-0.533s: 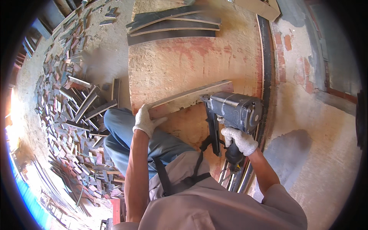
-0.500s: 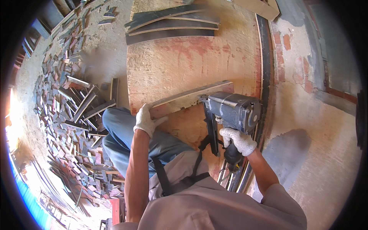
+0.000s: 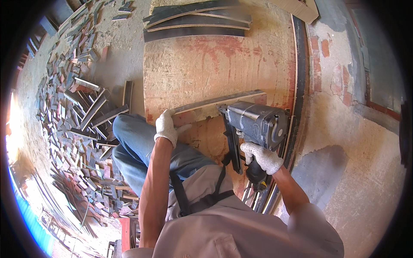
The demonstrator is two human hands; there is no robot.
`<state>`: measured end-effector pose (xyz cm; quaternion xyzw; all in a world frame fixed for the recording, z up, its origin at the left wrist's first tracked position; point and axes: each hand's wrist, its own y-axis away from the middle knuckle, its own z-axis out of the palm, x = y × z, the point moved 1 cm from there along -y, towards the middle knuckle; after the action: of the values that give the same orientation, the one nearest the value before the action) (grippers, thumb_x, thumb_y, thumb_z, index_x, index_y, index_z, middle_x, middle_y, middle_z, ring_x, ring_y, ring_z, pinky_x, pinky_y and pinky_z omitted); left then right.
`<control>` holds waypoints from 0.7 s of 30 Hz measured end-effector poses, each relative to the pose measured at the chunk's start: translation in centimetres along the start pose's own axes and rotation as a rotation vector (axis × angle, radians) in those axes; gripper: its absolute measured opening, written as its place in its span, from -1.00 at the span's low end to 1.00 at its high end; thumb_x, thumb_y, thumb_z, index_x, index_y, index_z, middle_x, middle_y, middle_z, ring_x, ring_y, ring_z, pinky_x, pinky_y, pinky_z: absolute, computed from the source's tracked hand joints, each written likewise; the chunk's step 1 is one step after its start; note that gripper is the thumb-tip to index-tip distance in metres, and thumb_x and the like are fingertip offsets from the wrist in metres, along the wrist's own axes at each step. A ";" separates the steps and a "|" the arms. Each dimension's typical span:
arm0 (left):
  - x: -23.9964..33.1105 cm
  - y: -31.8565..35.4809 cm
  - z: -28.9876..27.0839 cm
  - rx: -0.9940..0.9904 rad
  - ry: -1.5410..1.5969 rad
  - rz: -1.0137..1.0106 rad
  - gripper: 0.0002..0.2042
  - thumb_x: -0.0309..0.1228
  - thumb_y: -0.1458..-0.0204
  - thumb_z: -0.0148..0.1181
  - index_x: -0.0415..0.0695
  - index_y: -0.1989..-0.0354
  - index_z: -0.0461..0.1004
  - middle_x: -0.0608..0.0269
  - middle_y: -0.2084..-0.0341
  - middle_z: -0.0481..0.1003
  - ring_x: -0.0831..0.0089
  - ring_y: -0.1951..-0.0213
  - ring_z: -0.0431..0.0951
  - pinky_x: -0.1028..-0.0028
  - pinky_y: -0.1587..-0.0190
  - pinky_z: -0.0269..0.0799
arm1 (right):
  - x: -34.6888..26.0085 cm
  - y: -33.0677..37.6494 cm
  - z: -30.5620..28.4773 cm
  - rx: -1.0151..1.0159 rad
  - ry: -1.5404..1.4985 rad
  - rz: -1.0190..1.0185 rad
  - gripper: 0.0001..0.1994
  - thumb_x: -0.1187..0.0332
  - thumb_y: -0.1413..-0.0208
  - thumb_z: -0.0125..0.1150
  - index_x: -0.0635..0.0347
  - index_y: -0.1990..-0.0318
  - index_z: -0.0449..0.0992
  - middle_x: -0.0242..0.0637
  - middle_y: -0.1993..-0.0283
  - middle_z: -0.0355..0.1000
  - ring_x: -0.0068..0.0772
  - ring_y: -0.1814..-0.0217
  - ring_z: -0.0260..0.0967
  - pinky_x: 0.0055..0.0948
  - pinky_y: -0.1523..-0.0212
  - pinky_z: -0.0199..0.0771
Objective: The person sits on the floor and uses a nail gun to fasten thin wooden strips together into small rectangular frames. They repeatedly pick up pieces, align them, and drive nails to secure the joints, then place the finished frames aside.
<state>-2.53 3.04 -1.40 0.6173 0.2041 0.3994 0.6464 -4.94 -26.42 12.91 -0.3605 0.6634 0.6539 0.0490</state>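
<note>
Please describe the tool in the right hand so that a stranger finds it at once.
Find the wide, red-stained panel in the middle, then the white-gloved right hand at its lower right. It grips a bulky dark nail gun with a straight bar on its left. Its thick, rounded body sets it apart from the flat dark strips above.

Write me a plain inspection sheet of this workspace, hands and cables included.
Surface: wooden board, stained red in patches.
Job's things: wood strip on the board; black nail gun at its near side, contact unclear.
Clutter: many scattered offcuts to the left; dark strips overlapping at the board's far end.
Hands: gloved left hand holds the wood strip's left end; gloved right hand grips the nail gun.
Cables: none clearly identifiable.
Surroundings: worn wall at right; cardboard at upper right.
</note>
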 end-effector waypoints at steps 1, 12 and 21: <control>-0.1 -0.2 -0.1 -0.004 0.003 0.002 -0.67 -0.35 -0.28 -0.03 -0.21 -0.13 0.45 -0.03 -0.10 0.41 -0.02 -0.12 0.45 -0.11 0.07 0.69 | 0.1 0.0 0.1 0.003 0.003 0.002 -0.74 0.27 -0.25 0.20 0.20 0.45 0.58 -0.36 0.60 0.46 -0.53 0.55 0.35 -0.42 0.36 0.32; -0.9 -2.4 -1.8 -0.086 -0.177 0.155 -0.71 -0.38 -0.22 0.21 -0.22 -0.07 0.50 0.03 -0.03 0.47 0.20 -0.02 0.50 0.07 0.17 0.75 | -0.6 1.1 0.8 0.016 -0.157 0.008 -0.86 0.34 -0.25 0.23 0.19 0.31 0.57 -0.40 0.58 0.43 -0.56 0.58 0.34 -0.46 0.47 0.37; -1.6 0.5 1.1 0.031 0.007 0.043 -0.68 -0.32 -0.22 0.07 -0.23 -0.05 0.52 -0.04 -0.01 0.48 0.01 0.02 0.53 0.02 0.19 0.74 | -0.1 0.0 2.3 -0.036 -0.021 -0.048 -0.77 0.38 -0.20 0.29 0.28 0.05 0.56 -0.40 0.58 0.42 -0.57 0.63 0.30 -0.45 0.50 0.32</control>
<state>-2.81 1.03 -1.10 0.6301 0.1991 0.4120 0.6274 -5.79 -24.25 12.63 -0.3705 0.6420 0.6681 0.0650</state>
